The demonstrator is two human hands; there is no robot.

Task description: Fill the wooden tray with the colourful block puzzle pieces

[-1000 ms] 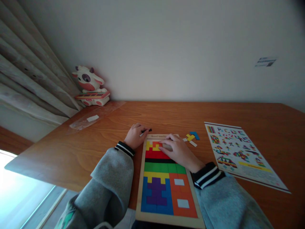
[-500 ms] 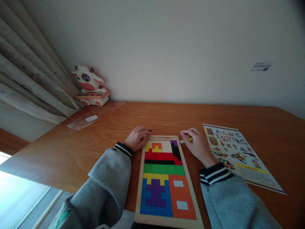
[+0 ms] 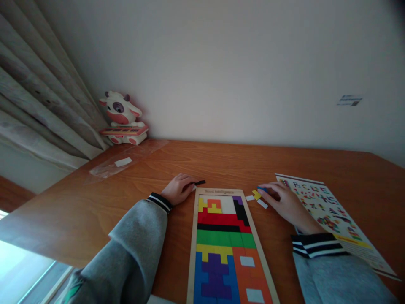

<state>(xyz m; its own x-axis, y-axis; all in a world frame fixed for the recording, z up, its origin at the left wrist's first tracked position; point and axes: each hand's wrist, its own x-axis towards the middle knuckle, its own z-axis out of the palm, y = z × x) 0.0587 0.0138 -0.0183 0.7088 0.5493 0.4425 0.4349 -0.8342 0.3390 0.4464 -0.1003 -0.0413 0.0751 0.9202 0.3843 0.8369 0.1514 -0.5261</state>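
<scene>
A wooden puzzle board (image 3: 193,245) lies in front of me, with coloured block pieces fitted over most of it and a pale gap (image 3: 228,205) near its top. Beyond its upper left corner, my left hand (image 3: 179,188) is closed with a slim black puzzle piece (image 3: 200,182) at its fingertips; a bit of white shows under the fingers. My right hand (image 3: 283,200), to the right of the board, pinches a blue puzzle piece (image 3: 262,189). Just beside those fingers lie a yellow puzzle piece (image 3: 256,195) and two white pieces, one of them a small strip (image 3: 262,204).
A printed pattern sheet (image 3: 351,236) lies on the wooden table (image 3: 221,164) at the right, partly under my right arm. Clear plastic wrapping (image 3: 104,169) is at the left. A toy cow with a keyboard (image 3: 125,120) stands by the curtain (image 3: 38,97).
My right hand has moved right, off the yellow piece, and a blue piece now shows in its fingers. More of the black piece shows at my left hand. The view has shifted slightly.
</scene>
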